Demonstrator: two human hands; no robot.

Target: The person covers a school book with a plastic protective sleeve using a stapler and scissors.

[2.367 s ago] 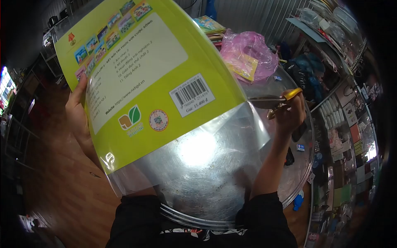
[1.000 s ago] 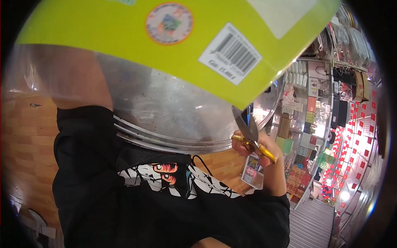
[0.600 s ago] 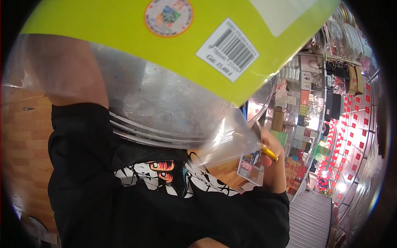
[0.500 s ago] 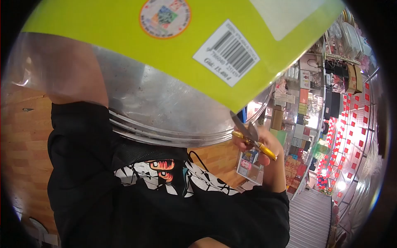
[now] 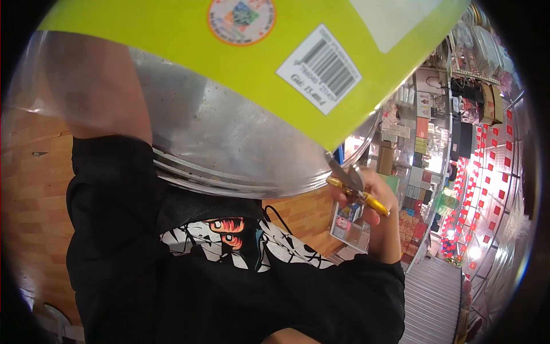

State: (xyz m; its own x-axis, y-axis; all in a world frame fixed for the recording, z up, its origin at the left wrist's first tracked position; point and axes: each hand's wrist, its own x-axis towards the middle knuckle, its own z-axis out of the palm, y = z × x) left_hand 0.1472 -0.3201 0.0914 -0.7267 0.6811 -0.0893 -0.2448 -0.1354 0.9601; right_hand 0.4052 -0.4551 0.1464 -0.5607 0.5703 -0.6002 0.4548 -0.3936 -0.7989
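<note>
A large lime-green package (image 5: 240, 74) in clear plastic fills the top of the view, with a barcode label (image 5: 319, 69) and a round sticker (image 5: 242, 18) on it. My left forearm (image 5: 100, 92) reaches up behind the plastic, and the green part hides the hand's fingers. At the right, my right hand (image 5: 375, 192) is closed on scissors (image 5: 350, 180) with yellow handles. Their blades point up and left, close to the package's lower corner. Under the package lies a wide, round, shiny metal surface (image 5: 229, 129) with a layered rim.
Shelves with boxes and small goods (image 5: 421, 143) stand at the right, beside a red-and-white checked strip (image 5: 487, 172). A ribbed grey surface (image 5: 432, 298) shows at lower right. Wooden flooring (image 5: 34, 200) lies at the left.
The package's label and sticker have shifted slightly right and up in view. My right hand and the scissors appear a little further right and up.
</note>
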